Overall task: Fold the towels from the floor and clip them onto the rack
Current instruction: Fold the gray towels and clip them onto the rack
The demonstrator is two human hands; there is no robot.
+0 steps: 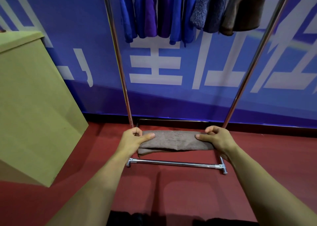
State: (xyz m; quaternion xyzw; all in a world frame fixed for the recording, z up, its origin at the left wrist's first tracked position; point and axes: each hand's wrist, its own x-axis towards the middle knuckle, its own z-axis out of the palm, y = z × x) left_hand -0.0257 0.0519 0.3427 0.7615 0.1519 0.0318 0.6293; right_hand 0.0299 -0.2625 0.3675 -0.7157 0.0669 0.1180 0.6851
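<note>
Two bare forearms reach up from the bottom corners of the frame toward its middle. Behind everything, a blue banner (68, 62) fills the upper half; its large white characters are cut off by the rack and the frame edges, and I cannot read them. A red floor (171, 191) covers the lower half. At the left edge stands a tan cardboard box (34, 105). The metal rack (173, 163) rises from the lower middle, its two uprights slanting to the top edge. From the top centre hang blue, purple, fuzzy grey-blue and brown towels (154, 11). In the middle of the frame a folded brown towel (173, 140) is held stretched flat between both hands, above the rack's base bar. The left hand (135, 138) pinches its left end, thumb on top and fingers curled beneath; the right hand (216, 138) grips the right end the same way.
</note>
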